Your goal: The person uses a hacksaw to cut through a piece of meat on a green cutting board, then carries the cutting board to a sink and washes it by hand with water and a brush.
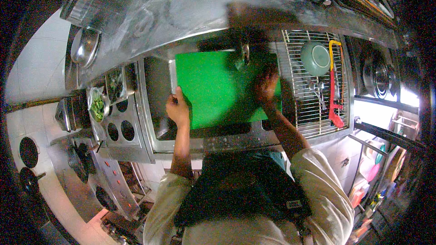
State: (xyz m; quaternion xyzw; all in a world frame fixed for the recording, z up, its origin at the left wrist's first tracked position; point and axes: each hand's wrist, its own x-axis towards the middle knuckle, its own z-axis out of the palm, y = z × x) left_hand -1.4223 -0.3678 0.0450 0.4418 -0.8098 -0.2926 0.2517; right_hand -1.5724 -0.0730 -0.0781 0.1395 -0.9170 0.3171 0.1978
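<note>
A green cutting board (206, 81) lies over the sink (159, 75), under a metal tap (245, 54). At the board's left edge my left hand (178, 109) is closed, its thumb on the upper face and the other fingers around the edge. My right hand (269, 86) is over the right part of the board. Deep shadow covers its fingers, so whether it holds anything does not show.
Right of the sink, a wire rack (309, 113) carries an upturned pale green bowl (315, 58), small spoons (321, 93) and a red and yellow tool (334, 79). Left stand a bowl of green leaves (97, 105) and a steel counter with round holes (128, 130). A steel shelf (181, 13) spans above.
</note>
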